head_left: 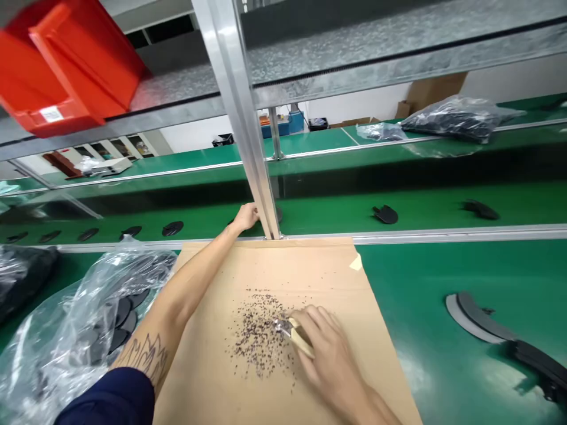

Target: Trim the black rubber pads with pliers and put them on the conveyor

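Note:
My right hand is closed around cutting pliers with cream handles, their metal jaws pointing left over a scatter of small dark scraps. Beneath lies a sheet of cardboard. My left arm stretches forward to the green conveyor belt, where my left hand is beside the metal post. Its fingertips are partly hidden, so I cannot tell whether they grip anything. A dark part shows just right of the post, close to that hand.
Several flat black parts lie along the belt, with another black piece to the right. A clear plastic bag of dark discs sits at left. Curved black pieces rest at right. A red bin stands on the overhead shelf.

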`<state>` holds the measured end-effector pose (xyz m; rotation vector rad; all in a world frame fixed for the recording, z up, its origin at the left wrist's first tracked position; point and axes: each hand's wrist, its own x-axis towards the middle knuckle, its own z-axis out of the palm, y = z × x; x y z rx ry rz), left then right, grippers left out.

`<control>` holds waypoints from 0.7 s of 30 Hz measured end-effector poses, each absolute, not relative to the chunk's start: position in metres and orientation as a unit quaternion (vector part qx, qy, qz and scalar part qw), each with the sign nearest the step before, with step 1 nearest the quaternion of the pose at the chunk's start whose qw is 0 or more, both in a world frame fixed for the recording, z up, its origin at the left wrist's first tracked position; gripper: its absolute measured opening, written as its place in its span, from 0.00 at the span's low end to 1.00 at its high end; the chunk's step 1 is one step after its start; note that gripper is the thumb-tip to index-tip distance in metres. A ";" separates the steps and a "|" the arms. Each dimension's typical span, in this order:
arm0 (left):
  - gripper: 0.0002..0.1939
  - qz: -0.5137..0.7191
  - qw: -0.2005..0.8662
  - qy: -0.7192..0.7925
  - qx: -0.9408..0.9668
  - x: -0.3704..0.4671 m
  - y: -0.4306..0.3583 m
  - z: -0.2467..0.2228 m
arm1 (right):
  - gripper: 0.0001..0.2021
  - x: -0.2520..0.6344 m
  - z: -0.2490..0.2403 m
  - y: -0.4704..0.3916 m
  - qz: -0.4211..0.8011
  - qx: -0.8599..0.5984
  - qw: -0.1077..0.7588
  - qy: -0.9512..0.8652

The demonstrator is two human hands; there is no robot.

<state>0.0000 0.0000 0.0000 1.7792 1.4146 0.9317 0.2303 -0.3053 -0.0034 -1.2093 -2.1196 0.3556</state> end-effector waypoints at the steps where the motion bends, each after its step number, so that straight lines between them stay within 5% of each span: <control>1: 0.14 0.364 0.327 0.550 0.677 -0.016 -0.009 0.009 | 0.11 0.230 -0.003 -0.305 0.142 -0.458 0.337 -0.811; 10: 0.04 0.383 0.312 0.504 0.708 -0.080 -0.148 0.081 | 0.04 0.222 0.006 -0.296 0.186 -0.414 0.428 -0.782; 13: 0.05 0.332 0.343 0.442 0.759 -0.053 -0.219 0.081 | 0.10 0.218 0.012 -0.296 0.247 -0.407 0.457 -0.751; 17: 0.08 0.215 0.321 0.305 0.871 -0.018 -0.283 0.076 | 0.15 0.212 0.020 -0.297 0.407 -0.423 0.379 -0.715; 21: 0.11 0.112 0.266 0.437 0.852 -0.034 -0.294 0.084 | 0.18 0.210 0.021 -0.292 0.450 -0.441 0.362 -0.687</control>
